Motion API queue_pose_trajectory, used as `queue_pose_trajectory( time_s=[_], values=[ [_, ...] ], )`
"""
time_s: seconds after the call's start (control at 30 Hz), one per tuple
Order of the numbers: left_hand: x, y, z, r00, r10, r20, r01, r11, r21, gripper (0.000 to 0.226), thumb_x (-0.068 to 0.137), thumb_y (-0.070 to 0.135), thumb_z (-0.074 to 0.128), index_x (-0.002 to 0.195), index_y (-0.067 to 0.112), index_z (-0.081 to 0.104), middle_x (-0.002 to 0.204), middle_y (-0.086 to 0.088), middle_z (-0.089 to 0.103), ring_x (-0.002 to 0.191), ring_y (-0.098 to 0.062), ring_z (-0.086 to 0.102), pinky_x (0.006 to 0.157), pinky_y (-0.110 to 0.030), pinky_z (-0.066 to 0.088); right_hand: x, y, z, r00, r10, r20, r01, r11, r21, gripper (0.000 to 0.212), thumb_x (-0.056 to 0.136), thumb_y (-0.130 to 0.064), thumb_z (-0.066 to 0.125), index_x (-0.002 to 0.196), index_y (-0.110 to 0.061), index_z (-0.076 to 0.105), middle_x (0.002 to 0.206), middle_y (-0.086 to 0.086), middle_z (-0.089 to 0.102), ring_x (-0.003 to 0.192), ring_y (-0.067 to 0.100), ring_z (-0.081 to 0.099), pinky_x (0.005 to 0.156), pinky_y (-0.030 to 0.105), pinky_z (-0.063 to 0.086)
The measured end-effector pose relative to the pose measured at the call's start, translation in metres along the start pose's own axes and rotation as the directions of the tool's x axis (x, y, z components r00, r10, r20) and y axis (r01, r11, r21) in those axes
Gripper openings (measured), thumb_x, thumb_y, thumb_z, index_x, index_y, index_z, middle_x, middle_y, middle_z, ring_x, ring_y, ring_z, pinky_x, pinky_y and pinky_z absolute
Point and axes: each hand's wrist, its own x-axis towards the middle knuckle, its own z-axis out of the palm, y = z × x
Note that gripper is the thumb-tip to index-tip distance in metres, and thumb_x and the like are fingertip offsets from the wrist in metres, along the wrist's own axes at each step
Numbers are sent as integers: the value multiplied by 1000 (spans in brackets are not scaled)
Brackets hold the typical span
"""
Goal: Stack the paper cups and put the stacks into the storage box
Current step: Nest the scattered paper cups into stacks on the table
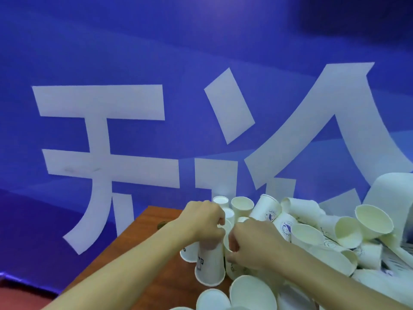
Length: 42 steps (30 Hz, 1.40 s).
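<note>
A heap of white paper cups (pixel 348 231) with blue logos covers the right side of a brown wooden table (pixel 125 251). My left hand (pixel 204 220) grips a white cup (pixel 210 267) that hangs rim down over the table. Touching it on the right, my right hand (pixel 252 245) is closed around another cup (pixel 232 268), mostly hidden by the fingers. Both hands meet at the middle of the heap's left edge. The storage box is not clearly visible.
A blue wall banner (pixel 178 63) with large white characters stands right behind the table. Upright cups (pixel 242 204) stand at the table's far edge. Loose cups (pixel 252 294) lie near the front edge. A large pale rounded object (pixel 393 193) rises at far right.
</note>
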Motion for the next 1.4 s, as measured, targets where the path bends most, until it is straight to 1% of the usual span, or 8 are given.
queue_pose_trajectory(
  time_s=[0.17, 0.33, 0.47, 0.57, 0.8, 1.07, 1.3, 1.4],
  values=[
    [9, 10, 5, 999, 21, 30, -22, 1000, 21, 16, 74, 31, 58, 79, 29, 73, 75, 6, 67, 71, -20, 59, 53, -26, 32, -1, 4, -3, 1000, 12, -25, -13, 1000, -27, 15, 87, -36, 58, 90, -25, 68, 76, -3, 53, 74, 22, 52, 68, 32, 37],
    [5, 15, -1, 1000, 0, -4, 1, 998, 62, 22, 73, 23, 56, 53, 22, 48, 56, 3, 47, 62, -24, 50, 50, -26, 28, -6, 7, -14, 993, 30, -111, -27, 999, 30, 14, 84, -35, 59, 78, -24, 64, 67, -5, 54, 66, 17, 56, 58, 28, 36],
    [-7, 18, -28, 996, 21, -89, -18, 1000, 26, 17, 82, 34, 56, 78, 26, 70, 71, 7, 64, 69, -18, 58, 55, -28, 43, -17, 14, -35, 978, 49, -201, -44, 999, 31, 16, 82, -38, 61, 73, -24, 63, 66, -5, 53, 69, 16, 56, 58, 28, 30],
    [-23, 19, -58, 986, 33, -165, -34, 999, -3, 20, 86, 39, 57, 87, 28, 74, 81, 11, 72, 75, -15, 65, 66, -33, 55, -29, 19, -58, 964, 77, -254, -61, 996, 72, 15, 82, -42, 62, 78, -28, 66, 71, -10, 63, 73, 16, 60, 55, 27, 29],
    [-87, 35, -122, 935, 81, -346, -50, 994, 98, 20, 94, 39, 56, 99, 31, 73, 91, 14, 73, 77, -12, 64, 54, -24, 44, -69, 7, -101, 916, 95, -389, -73, 995, 73, 20, 85, -40, 56, 86, -27, 70, 82, -9, 72, 80, 19, 63, 60, 30, 43],
    [-189, 53, -154, 905, 181, -386, -90, 966, 242, 17, 92, 38, 60, 101, 30, 72, 87, 10, 73, 74, -19, 66, 58, -35, 56, -135, -22, -138, 921, 36, -388, 12, 993, 121, 30, 86, -54, 55, 85, -29, 73, 81, -7, 73, 81, 21, 64, 67, 33, 51],
    [-255, 51, -150, 909, 214, -357, -106, 949, 298, 10, 92, 36, 65, 98, 32, 72, 87, 12, 73, 67, -14, 61, 50, -26, 46, -177, -46, -134, 946, -70, -316, 115, 985, 126, 16, 82, -46, 59, 85, -35, 70, 78, -14, 70, 80, 15, 63, 59, 27, 44],
    [-266, 51, -145, 924, 177, -339, -96, 965, 242, 12, 94, 37, 62, 101, 32, 71, 92, 14, 72, 76, -12, 64, 57, -29, 50, -185, -49, -128, 949, -90, -303, 135, 982, 130, 11, 83, -47, 60, 81, -38, 66, 78, -16, 68, 80, 12, 63, 56, 25, 39]
  ],
)
